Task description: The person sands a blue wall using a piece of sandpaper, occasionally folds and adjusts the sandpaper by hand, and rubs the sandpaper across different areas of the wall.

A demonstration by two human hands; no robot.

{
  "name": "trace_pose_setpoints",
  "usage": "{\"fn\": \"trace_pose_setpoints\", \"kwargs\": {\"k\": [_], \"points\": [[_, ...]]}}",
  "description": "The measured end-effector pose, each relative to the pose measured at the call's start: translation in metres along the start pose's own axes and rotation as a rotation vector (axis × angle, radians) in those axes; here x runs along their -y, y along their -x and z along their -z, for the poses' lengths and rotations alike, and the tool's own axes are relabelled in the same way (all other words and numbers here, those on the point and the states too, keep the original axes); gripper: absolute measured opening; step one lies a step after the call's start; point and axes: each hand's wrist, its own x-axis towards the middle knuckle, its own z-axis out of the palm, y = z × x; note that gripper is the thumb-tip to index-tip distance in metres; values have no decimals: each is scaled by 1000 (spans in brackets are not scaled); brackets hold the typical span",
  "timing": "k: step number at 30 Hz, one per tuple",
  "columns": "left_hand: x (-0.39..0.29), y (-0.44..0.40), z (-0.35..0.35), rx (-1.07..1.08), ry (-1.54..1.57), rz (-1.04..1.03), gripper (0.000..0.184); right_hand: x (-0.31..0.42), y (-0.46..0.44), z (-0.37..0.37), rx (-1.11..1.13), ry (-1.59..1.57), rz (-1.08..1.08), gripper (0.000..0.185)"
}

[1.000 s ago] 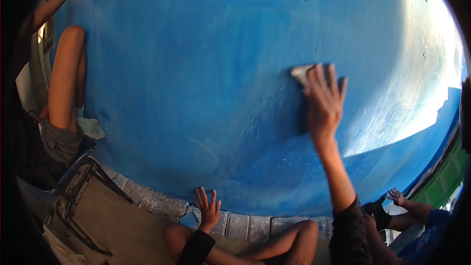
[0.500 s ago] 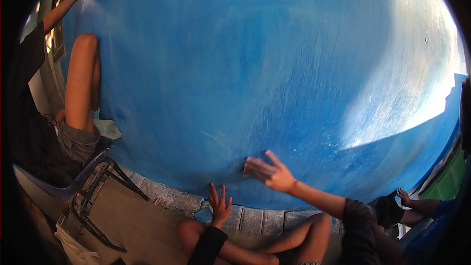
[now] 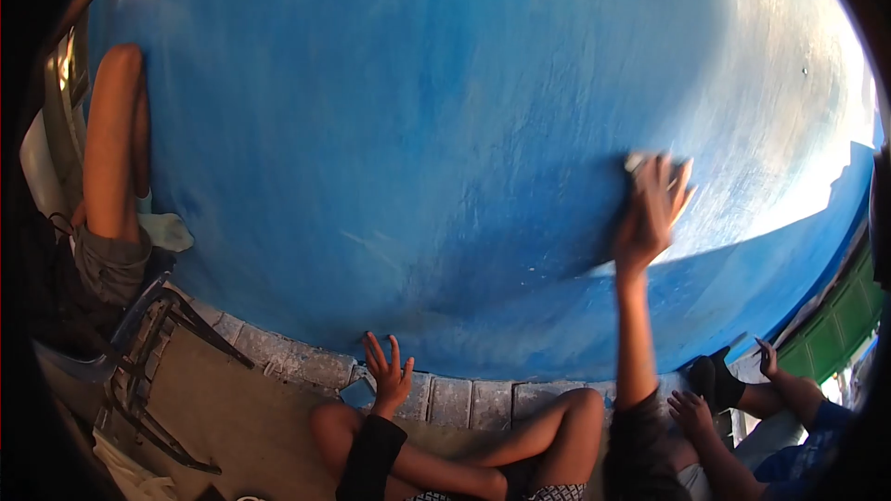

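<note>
A large curved blue wall (image 3: 371, 130) fills most of the head view. My right hand (image 3: 650, 213) is raised against it at the right, blurred by motion. Its fingers press a small flat pale-edged piece (image 3: 635, 162) to the surface; most of that piece is hidden under them, and its kind is unclear. Low at the wall's foot, my left hand (image 3: 388, 380) has spread fingers and holds nothing visible. Beside its wrist is a small blue-grey flat square (image 3: 359, 392).
My crossed legs (image 3: 548, 436) are below. On the left, another person's bent leg (image 3: 116, 139) is beside a dark-framed chair (image 3: 153, 362). Another person's hand (image 3: 691, 413) shows at lower right. Grey paving blocks (image 3: 445, 402) line the wall's foot.
My right hand has moved up and right across the wall from its lower middle. The view has shifted slightly to the right. My left hand stays low with fingers spread.
</note>
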Motion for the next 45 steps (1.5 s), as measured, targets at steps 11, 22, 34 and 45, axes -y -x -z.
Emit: {"fn": "trace_pose_setpoints", "kwargs": {"k": [11,22,34,45], "points": [[0,4,21,81,64,21,66,98,384,89,891,50,-279,47],[-5,4,13,115,37,59,69,83,392,119,932,-16,-336,44],[14,21,8,19,477,178,41,85,384,123,975,-50,-370,51],[0,26,-13,212,381,68,94,60,293,95,823,69,-340,48]]}}
